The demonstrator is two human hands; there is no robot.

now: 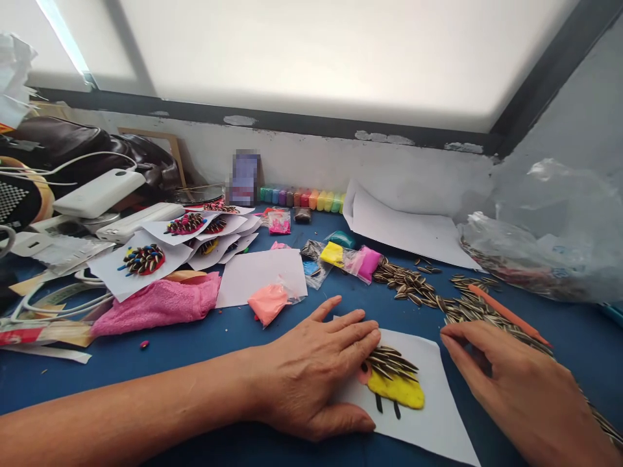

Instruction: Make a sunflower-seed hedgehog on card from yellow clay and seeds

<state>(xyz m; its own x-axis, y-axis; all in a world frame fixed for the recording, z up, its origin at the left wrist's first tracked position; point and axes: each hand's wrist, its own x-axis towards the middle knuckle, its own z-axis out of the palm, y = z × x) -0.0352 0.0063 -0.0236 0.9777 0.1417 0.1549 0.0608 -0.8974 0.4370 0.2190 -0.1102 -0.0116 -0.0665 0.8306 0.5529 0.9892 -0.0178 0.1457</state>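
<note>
My left hand (316,370) lies flat with its fingers stretched out, holding down a white sheet of paper (428,434). On that sheet is a flattened yellow clay shape (399,389) with striped sunflower seeds (389,361) stuck along its top, two dark strips below, and a pink piece partly hidden by my fingers. To the right, my right hand (520,383) is at the near edge of a loose pile of sunflower seeds (409,283). Its thumb and index fingertips are pinched together; whatever is between them cannot be made out.
An orange stick-like tool (511,316) lies across the seeds. Behind are an orange clay packet (267,303), a yellow packet (332,253) and a clear plastic bag (545,246). At left are a pink cloth (165,305), seed-covered clay pieces on paper (143,259) and white power banks (100,193).
</note>
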